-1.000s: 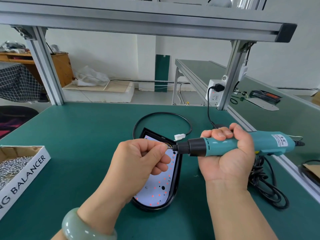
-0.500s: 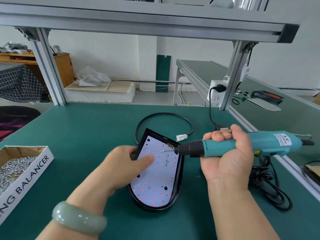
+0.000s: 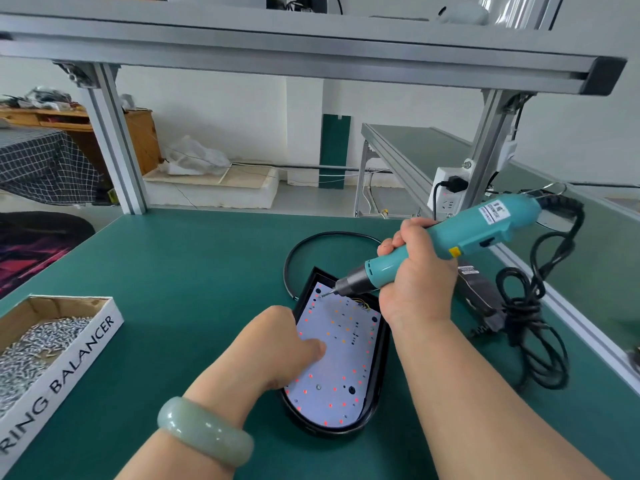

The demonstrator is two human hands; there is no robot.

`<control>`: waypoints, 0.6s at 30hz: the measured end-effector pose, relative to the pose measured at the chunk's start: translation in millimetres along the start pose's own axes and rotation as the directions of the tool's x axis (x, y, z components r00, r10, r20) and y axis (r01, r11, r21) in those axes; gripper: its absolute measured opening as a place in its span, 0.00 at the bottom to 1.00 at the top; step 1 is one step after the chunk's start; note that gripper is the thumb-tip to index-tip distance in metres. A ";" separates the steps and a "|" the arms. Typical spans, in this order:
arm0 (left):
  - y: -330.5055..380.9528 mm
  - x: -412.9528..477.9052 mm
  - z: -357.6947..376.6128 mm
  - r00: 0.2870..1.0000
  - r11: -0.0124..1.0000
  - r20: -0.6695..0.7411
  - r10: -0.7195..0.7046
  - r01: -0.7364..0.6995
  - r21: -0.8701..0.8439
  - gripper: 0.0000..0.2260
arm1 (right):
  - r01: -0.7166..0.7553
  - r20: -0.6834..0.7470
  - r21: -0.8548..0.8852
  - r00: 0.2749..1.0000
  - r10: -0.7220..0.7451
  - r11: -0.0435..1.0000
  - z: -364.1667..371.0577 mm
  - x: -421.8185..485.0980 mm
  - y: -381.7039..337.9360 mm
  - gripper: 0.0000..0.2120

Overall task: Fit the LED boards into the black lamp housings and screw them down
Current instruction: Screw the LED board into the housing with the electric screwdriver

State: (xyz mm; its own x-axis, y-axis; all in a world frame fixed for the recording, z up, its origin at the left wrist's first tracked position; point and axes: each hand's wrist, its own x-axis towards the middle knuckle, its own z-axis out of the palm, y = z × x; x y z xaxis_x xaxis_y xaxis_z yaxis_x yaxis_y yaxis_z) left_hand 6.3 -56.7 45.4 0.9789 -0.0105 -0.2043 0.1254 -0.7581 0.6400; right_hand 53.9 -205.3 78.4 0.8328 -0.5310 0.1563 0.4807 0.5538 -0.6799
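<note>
Head view: on the green desk (image 3: 194, 271), a cardboard box of screws (image 3: 45, 344) sits at the left and a tangled black power cord (image 3: 533, 306) at the right. The black lamp housing (image 3: 379, 382) lies between them with the LED board (image 3: 339, 368) seated inside. The left hand (image 3: 277, 348) rests on the housing's left edge, thumb pressed on the board; its other fingers are hidden, so their spread cannot be told. The right hand (image 3: 415, 271) wraps its fingers around the teal electric screwdriver (image 3: 450, 237), tilted down to the left, with the bit at the board's far left corner.

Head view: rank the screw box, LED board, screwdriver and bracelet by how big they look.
1. screw box, largest, though cut off by the frame.
2. LED board.
3. screwdriver, longer but slimmer than the board; a close call.
4. bracelet, smallest, though nearest the camera.
</note>
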 end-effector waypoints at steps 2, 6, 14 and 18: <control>-0.1 0.0 0.2 1.000 1.000 -0.015 -0.002 0.003 0.018 0.12 | -0.002 0.006 -0.014 1.000 0.002 1.000 0.8 1.7 2.5 0.12; 0.3 0.0 0.9 0.999 1.000 -0.031 0.007 -0.006 0.030 0.13 | -0.013 0.034 -0.016 0.999 0.014 1.000 4.3 2.7 5.2 0.11; 1.4 0.5 1.2 1.000 0.998 -0.012 -0.006 0.007 0.069 0.11 | 0.096 0.182 -0.184 0.981 -0.062 0.978 21.2 2.9 2.9 0.06; 1.7 0.2 0.8 1.000 0.997 -0.011 -0.019 0.020 0.077 0.12 | 0.079 0.247 -0.212 0.969 -0.025 0.974 24.4 1.7 5.2 0.06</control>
State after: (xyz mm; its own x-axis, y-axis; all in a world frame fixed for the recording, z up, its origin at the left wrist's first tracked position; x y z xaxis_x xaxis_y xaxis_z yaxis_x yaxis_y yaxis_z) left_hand 6.6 -58.5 45.8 0.9779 0.0110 -0.2088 0.1322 -0.8063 0.5766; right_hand 64.5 -187.7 92.6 0.8626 -0.3701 0.3449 0.4758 0.3618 -0.8017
